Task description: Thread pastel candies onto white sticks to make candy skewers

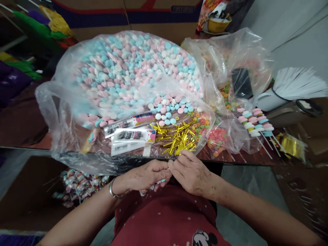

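Note:
My left hand (146, 176) and my right hand (191, 172) meet fingertip to fingertip just below the table's front edge, over my lap. Both are closed, pinching a small clear-wrapped candy piece (155, 186) that peeks out under the left fingers; a thin gold tie seems to be between the fingertips. A silver bracelet sits on my left wrist. Just beyond my hands lies a heap of gold twist ties (176, 136). Behind it a large clear bag of pink, blue and white marshmallow candies (133, 68) spreads over the table.
Printed clear packets (130, 135) lie left of the ties. Coloured ring candies (202, 124) sit in a second bag. Finished candy skewers (256, 124) lie at right beside a bundle of white sticks (297, 83). Wrapped sweets (77, 184) fill a box below left.

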`<state>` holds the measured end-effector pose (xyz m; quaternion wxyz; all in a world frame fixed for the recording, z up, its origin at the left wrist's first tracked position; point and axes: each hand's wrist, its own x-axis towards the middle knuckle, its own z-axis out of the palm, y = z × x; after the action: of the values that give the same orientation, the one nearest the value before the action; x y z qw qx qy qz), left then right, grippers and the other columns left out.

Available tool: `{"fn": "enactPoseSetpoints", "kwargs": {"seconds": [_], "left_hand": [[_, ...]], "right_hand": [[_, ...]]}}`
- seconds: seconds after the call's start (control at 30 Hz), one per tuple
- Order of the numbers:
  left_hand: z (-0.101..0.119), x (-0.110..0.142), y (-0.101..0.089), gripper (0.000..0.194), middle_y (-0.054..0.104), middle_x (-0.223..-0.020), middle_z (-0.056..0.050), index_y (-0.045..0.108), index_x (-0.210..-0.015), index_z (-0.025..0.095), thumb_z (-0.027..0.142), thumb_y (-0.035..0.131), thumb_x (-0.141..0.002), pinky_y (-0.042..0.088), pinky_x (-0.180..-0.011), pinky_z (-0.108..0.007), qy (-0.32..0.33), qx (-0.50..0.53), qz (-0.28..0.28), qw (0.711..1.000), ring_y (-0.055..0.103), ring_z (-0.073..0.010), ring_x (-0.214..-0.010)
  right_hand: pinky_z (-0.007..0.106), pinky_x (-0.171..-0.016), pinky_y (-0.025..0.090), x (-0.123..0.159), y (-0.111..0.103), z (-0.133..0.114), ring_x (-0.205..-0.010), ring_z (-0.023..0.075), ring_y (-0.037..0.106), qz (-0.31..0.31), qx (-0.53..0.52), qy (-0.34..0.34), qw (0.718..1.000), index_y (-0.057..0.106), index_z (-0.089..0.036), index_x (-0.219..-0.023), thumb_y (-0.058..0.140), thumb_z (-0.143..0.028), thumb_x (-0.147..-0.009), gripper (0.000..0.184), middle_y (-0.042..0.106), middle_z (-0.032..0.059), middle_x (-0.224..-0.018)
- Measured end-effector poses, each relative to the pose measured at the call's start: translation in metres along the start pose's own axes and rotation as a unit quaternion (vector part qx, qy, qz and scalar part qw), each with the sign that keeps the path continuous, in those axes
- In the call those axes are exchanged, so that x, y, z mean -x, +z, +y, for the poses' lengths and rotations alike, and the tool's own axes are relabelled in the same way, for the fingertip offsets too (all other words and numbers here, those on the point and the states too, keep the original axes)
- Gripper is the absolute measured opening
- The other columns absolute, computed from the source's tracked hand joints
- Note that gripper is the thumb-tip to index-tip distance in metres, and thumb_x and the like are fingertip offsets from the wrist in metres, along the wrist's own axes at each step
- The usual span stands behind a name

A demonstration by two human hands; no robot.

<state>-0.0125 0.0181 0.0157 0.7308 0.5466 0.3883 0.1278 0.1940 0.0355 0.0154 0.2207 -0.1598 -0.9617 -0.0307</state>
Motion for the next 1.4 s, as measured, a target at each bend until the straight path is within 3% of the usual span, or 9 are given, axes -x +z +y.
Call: {"fn": "enactPoseSetpoints", "kwargs": {"seconds": [0.1, 0.23, 0.4, 0.5, 0.6, 0.8, 0.97, 1.17, 1.4], "left_hand": [[0.001, 0.002, 0.005, 0.035, 0.053, -0.062, 0.002, 0.054, -0.072, 0.018, 0.042, 0.046, -0.097, 0.04, -0.05, -0.021, 0.073, -0.151, 0.054, 0.984, 0.046, -0.0109, -0.053], [-0.006, 0.002, 0.014, 0.017, 0.061, -0.078, -0.005, 0.059, -0.084, 0.019, 0.025, 0.047, -0.095, 0.047, -0.063, -0.028, 0.218, -0.36, 0.195, 0.886, 0.054, -0.0165, -0.068], [-0.02, 0.001, 0.013, 0.021, 0.064, -0.081, -0.009, 0.063, -0.09, 0.018, 0.013, 0.043, -0.094, 0.048, -0.07, -0.031, 0.293, -0.437, 0.23, 0.819, 0.057, -0.019, -0.075], [-0.017, 0.001, 0.008, 0.017, 0.064, -0.076, -0.007, 0.064, -0.082, 0.019, 0.017, 0.05, -0.092, 0.047, -0.067, -0.029, 0.269, -0.344, 0.296, 0.849, 0.056, -0.0169, -0.069], [-0.01, 0.004, 0.003, 0.018, 0.061, -0.063, -0.002, 0.063, -0.076, 0.019, 0.029, 0.059, -0.091, 0.044, -0.057, -0.024, 0.209, -0.127, 0.381, 0.892, 0.053, -0.0125, -0.057], [-0.009, 0.005, -0.001, 0.027, 0.061, -0.057, 0.002, 0.061, -0.076, 0.018, 0.043, 0.067, -0.084, 0.03, -0.032, -0.017, 0.102, 0.193, 0.352, 0.91, 0.042, -0.0065, -0.036], [-0.006, 0.001, 0.0, 0.024, 0.067, -0.067, 0.0, 0.061, -0.072, 0.016, 0.035, 0.073, -0.079, 0.038, -0.036, -0.015, 0.135, 0.268, 0.348, 0.888, 0.05, -0.0062, -0.043], [0.0, -0.002, 0.002, 0.022, 0.068, -0.066, 0.0, 0.061, -0.07, 0.015, 0.031, 0.075, -0.077, 0.039, -0.036, -0.014, 0.156, 0.307, 0.347, 0.872, 0.052, -0.0061, -0.044], [0.011, -0.012, 0.003, 0.023, 0.068, -0.065, -0.001, 0.059, -0.069, 0.016, 0.03, 0.077, -0.073, 0.038, -0.033, -0.015, 0.174, 0.337, 0.319, 0.868, 0.054, -0.0084, -0.043]], "right_hand": [[0.041, -0.071, 0.046, -0.002, -0.001, 0.003, -0.068, 0.0195, 0.046, -0.026, -0.03, 0.006, 0.999, 0.061, -0.017, -0.07, 0.045, -0.012, -0.093, 0.029, 0.056, 0.0044, -0.067], [0.038, -0.066, 0.042, -0.005, -0.001, 0.006, -0.063, 0.0174, 0.043, -0.066, -0.098, 0.086, 0.989, 0.055, -0.02, -0.063, 0.048, -0.017, -0.09, 0.028, 0.054, 0.0017, -0.062], [0.034, -0.068, 0.041, -0.013, -0.008, 0.014, -0.063, 0.0159, 0.046, -0.129, -0.165, 0.13, 0.969, 0.053, -0.019, -0.062, 0.047, -0.015, -0.09, 0.029, 0.057, 0.0011, -0.063], [0.031, -0.072, 0.043, -0.018, -0.012, 0.037, -0.075, 0.0157, 0.054, -0.074, -0.198, 0.145, 0.967, 0.062, -0.017, -0.08, 0.04, -0.017, -0.098, 0.028, 0.064, 0.0031, -0.078], [0.033, -0.079, 0.044, -0.021, -0.007, 0.074, -0.088, 0.0179, 0.056, -0.006, -0.118, 0.2, 0.973, 0.065, -0.016, -0.101, 0.039, -0.016, -0.099, 0.025, 0.065, 0.0063, -0.092], [0.034, -0.077, 0.041, -0.031, 0.022, 0.122, -0.091, 0.0216, 0.051, -0.153, 0.046, 0.161, 0.974, 0.07, -0.016, -0.09, 0.05, -0.01, -0.094, 0.021, 0.061, 0.0095, -0.095], [0.034, -0.081, 0.042, -0.039, 0.03, 0.128, -0.1, 0.0228, 0.052, -0.183, 0.059, 0.11, 0.975, 0.07, -0.018, -0.093, 0.053, -0.011, -0.093, 0.018, 0.064, 0.009, -0.106], [0.031, -0.072, 0.039, -0.039, 0.027, 0.131, -0.087, 0.0213, 0.051, -0.187, 0.077, 0.151, 0.968, 0.067, -0.016, -0.085, 0.049, -0.011, -0.095, 0.021, 0.066, 0.0079, -0.087], [0.027, -0.073, 0.04, -0.04, 0.018, 0.113, -0.077, 0.0164, 0.055, -0.05, -0.07, 0.255, 0.963, 0.065, -0.016, -0.081, 0.048, -0.012, -0.09, 0.019, 0.065, 0.0046, -0.08]]}}
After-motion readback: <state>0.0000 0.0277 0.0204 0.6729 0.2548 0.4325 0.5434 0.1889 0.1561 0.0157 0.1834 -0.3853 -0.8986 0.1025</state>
